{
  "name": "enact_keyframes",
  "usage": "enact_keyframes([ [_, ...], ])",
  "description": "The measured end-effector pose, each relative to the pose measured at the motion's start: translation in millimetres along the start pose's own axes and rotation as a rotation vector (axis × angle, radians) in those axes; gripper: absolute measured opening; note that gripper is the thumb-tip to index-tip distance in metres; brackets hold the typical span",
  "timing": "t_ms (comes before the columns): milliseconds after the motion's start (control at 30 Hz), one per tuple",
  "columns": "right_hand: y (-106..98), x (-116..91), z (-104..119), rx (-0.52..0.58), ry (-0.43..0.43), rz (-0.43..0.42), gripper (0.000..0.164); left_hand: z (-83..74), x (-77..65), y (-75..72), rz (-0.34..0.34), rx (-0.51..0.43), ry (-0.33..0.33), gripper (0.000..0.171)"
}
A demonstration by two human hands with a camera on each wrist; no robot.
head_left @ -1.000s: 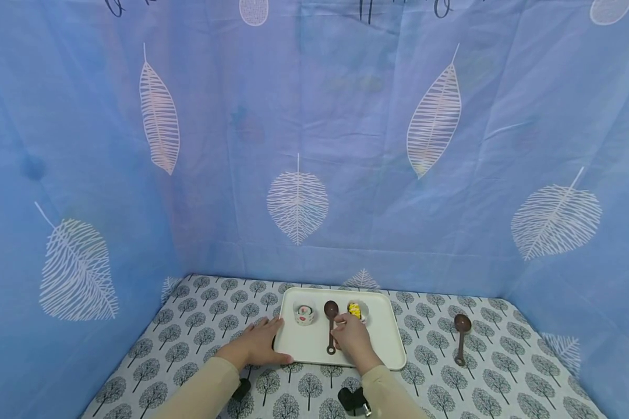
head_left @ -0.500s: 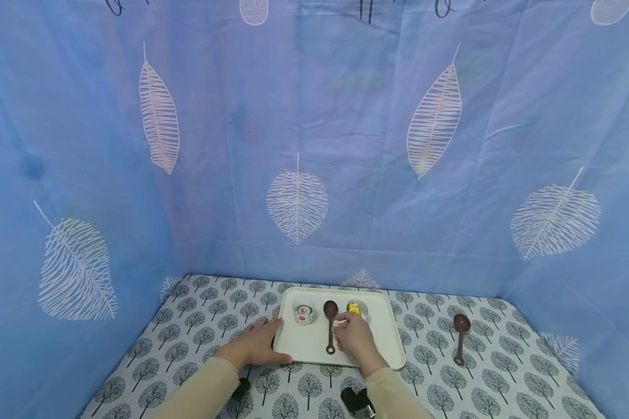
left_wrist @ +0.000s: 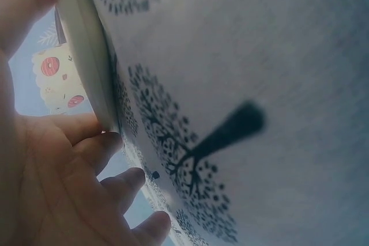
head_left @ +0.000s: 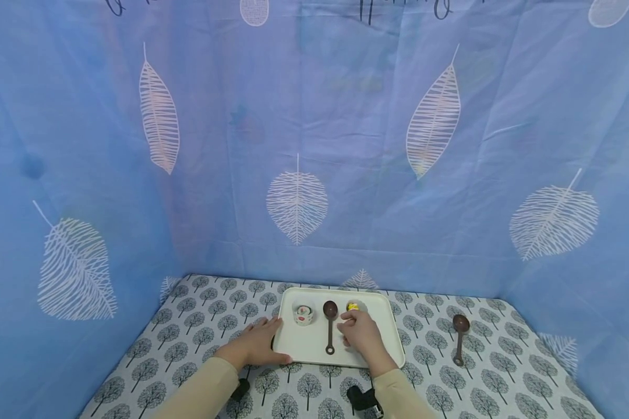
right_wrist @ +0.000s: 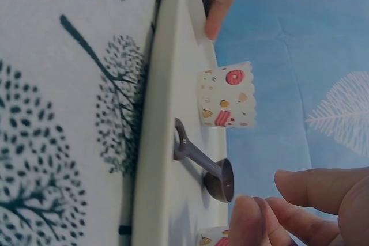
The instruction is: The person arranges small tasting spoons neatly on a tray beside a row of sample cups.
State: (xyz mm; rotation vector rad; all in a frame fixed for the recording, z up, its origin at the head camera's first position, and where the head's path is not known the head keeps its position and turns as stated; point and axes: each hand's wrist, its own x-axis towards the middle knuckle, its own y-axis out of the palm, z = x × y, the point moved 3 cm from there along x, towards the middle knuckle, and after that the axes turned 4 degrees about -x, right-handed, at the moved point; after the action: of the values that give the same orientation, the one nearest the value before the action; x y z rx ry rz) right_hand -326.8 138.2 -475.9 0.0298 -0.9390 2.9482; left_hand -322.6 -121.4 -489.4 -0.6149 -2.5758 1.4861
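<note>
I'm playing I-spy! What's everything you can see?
Tray: one, cream, on tablecloth.
Left cup: one, patterned white, tray's left.
Right cup: one, patterned white, tray's right.
Yellow thing: one, yellow, in right cup.
Middle spoon: one, brown, between cups.
Far-right spoon: one, brown, on tablecloth.
Tablecloth: one, white with dark trees, under tray.
Backdrop: one, blue with white leaves, behind.
Black objects: two, black, near bottom edge.
Left hand: one, bare, at tray's near-left corner.
Right hand: one, bare, by right cup.
Sleeves: two, beige, at bottom.
</note>
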Motion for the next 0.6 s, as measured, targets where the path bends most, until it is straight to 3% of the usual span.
enact_keyframes([
  [600,-30.7,-4.1,-1.5,0.034,0.023,-0.025,0.031,0.1,0.5,1.2,-0.006,0.020,-0.001,0.106],
])
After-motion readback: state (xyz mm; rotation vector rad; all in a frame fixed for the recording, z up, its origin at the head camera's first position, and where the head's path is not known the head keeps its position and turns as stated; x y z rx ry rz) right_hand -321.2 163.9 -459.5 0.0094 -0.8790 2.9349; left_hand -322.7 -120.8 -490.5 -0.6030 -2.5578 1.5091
